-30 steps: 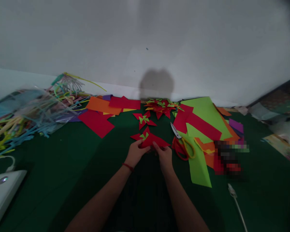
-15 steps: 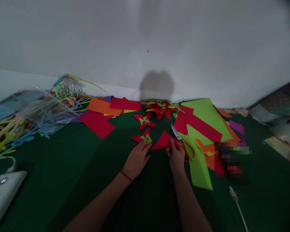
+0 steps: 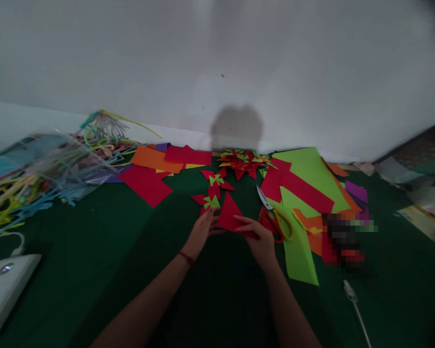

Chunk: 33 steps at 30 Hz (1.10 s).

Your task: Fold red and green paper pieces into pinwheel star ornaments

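A red paper triangle is held upright between my two hands, one corner pointing away from me. My left hand has its fingertips at the triangle's left corner. At the right edge, my right hand grips it with fingers across the front. Just beyond my left fingers lies a red paper star with a green centre, partly covered by the hand. Another red-and-green paper star lies behind it. Scissors with yellow handles rest right of my right hand, blades apart.
A heap of paper stars lies against the wall. Green sheets and red strips are at right, an orange sheet at left. Pipe cleaners partly under plastic, a white power bank and a cable plug flank the work area.
My right hand has moved left with the red triangle, lifting and turning it upright. My left hand has drawn back from the near star to the triangle's edge; that star shifted slightly left.
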{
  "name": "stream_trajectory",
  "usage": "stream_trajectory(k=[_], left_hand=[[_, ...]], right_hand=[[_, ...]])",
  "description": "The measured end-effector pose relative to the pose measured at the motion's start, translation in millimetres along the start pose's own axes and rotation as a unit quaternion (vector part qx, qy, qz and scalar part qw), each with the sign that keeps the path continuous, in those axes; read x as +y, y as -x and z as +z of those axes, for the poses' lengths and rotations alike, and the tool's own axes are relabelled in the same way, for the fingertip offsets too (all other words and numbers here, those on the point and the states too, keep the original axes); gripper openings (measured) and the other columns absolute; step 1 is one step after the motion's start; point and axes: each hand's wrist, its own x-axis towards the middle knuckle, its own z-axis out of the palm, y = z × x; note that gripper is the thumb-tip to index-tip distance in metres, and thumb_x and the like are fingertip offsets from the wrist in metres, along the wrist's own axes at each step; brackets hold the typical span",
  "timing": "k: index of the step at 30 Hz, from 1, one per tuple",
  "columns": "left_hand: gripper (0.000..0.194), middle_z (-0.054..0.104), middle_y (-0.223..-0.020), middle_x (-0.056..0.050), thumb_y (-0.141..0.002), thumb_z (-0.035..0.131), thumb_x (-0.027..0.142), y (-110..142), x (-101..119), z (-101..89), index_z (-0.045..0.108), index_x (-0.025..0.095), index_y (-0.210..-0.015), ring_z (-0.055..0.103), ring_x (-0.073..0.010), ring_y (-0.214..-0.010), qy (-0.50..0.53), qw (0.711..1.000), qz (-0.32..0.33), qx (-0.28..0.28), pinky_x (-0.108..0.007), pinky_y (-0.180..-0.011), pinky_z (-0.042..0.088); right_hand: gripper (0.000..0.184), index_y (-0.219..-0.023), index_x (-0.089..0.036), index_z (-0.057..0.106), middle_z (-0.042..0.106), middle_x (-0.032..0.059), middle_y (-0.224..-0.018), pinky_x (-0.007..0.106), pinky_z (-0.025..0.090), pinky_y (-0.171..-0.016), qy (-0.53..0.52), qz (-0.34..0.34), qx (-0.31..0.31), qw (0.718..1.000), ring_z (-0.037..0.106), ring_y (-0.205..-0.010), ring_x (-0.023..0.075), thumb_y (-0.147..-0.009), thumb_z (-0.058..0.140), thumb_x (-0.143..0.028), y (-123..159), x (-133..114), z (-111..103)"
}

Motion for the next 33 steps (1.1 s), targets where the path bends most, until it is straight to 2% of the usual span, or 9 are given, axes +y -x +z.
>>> stream_trajectory(k=[4,6,9,12,15,18,22,27,33], left_hand=[[0.044,0.065,-0.098,-0.01,-0.07,0.064,0.032,-7.0,-1.0,-2.4,0.056,0.014,-0.108,0.062,-0.0217,-0.086,-0.007,1.0,-0.024,0.007,-0.031,-0.074,0.051],[0.038,0.066,-0.097,-0.009,-0.066,0.067,0.029,-7.6,1.8,-5.6,0.061,0.014,-0.1,0.061,-0.0216,-0.087,-0.015,1.0,-0.025,0.003,-0.03,-0.074,0.05],[0.029,0.067,-0.093,-0.008,-0.067,0.066,0.028,-4.6,7.8,-7.7,0.064,0.015,-0.092,0.062,-0.0201,-0.083,-0.029,0.999,-0.027,-0.028,-0.028,-0.072,0.05],[0.022,0.068,-0.087,-0.006,-0.069,0.064,0.026,-0.7,9.8,-4.8,0.065,0.016,-0.088,0.062,-0.0171,-0.078,-0.058,0.995,-0.016,-0.085,-0.024,-0.068,0.049],[0.018,0.065,-0.075,-0.003,-0.072,0.06,0.03,1.4,4.9,0.9,0.062,0.015,-0.082,0.061,-0.0144,-0.066,-0.068,0.99,-0.018,-0.119,-0.022,-0.058,0.049],[0.024,0.06,-0.066,0.0,-0.077,0.051,0.038,2.2,-2.8,5.2,0.058,0.015,-0.082,0.058,-0.0132,-0.052,-0.057,0.99,-0.045,-0.125,-0.023,-0.046,0.048],[0.026,0.056,-0.057,0.002,-0.078,0.047,0.041,3.5,-7.5,6.2,0.055,0.016,-0.074,0.056,-0.0128,-0.045,-0.071,0.987,-0.056,-0.136,-0.022,-0.042,0.046],[0.028,0.052,-0.057,0.002,-0.075,0.051,0.041,4.9,-4.9,5.3,0.053,0.015,-0.066,0.052,-0.0104,-0.045,-0.093,0.981,-0.061,-0.158,-0.019,-0.041,0.044],[0.029,0.051,-0.055,0.003,-0.074,0.051,0.042,3.9,-6.4,2.7,0.052,0.015,-0.064,0.051,-0.0095,-0.044,-0.113,0.977,-0.068,-0.17,-0.018,-0.041,0.042]], right_hand=[[0.033,-0.094,-0.027,0.066,0.06,0.0012,-0.113,0.038,0.039,-0.092,0.016,-0.023,-0.087,0.996,0.054,-0.104,0.0193,-0.074,0.047,-0.009,4.8,0.1,3.7],[0.034,-0.101,-0.027,0.063,0.056,0.0016,-0.118,0.037,0.038,-0.092,0.017,-0.016,-0.068,0.997,0.052,-0.107,0.0187,-0.077,0.044,-0.011,4.6,0.8,2.4],[0.03,-0.108,-0.026,0.058,0.058,0.0039,-0.113,0.032,0.046,-0.079,-0.014,0.052,0.001,0.999,0.058,-0.093,0.0176,-0.081,0.044,-0.021,0.0,3.1,-1.2],[0.024,-0.099,-0.022,0.061,0.065,0.0025,-0.082,0.026,0.047,-0.061,-0.022,0.132,-0.005,0.991,0.059,-0.069,0.0157,-0.081,0.048,-0.031,-5.7,6.7,0.0],[0.02,-0.077,-0.019,0.063,0.062,0.0003,-0.067,0.023,0.042,-0.055,-0.011,0.149,-0.006,0.989,0.055,-0.063,0.0154,-0.076,0.054,-0.036,-6.8,10.4,8.2],[0.02,-0.074,-0.019,0.06,0.059,-0.0005,-0.063,0.022,0.039,-0.05,-0.019,0.156,0.014,0.988,0.052,-0.058,0.0145,-0.075,0.055,-0.038,-3.9,13.3,17.2],[0.022,-0.075,-0.019,0.058,0.057,-0.0006,-0.064,0.022,0.038,-0.05,-0.021,0.153,0.026,0.988,0.051,-0.057,0.014,-0.077,0.052,-0.04,-1.9,13.2,22.3],[0.029,-0.06,-0.018,0.057,0.05,-0.0038,-0.054,0.021,0.032,-0.048,0.0,0.141,0.069,0.988,0.043,-0.05,0.0106,-0.077,0.052,-0.041,-5.9,12.2,22.8],[0.033,-0.081,-0.018,0.068,0.063,0.0012,-0.071,0.024,0.039,-0.062,-0.02,0.16,0.041,0.986,0.055,-0.068,0.0169,-0.081,0.045,-0.041,-9.2,19.0,22.2]])
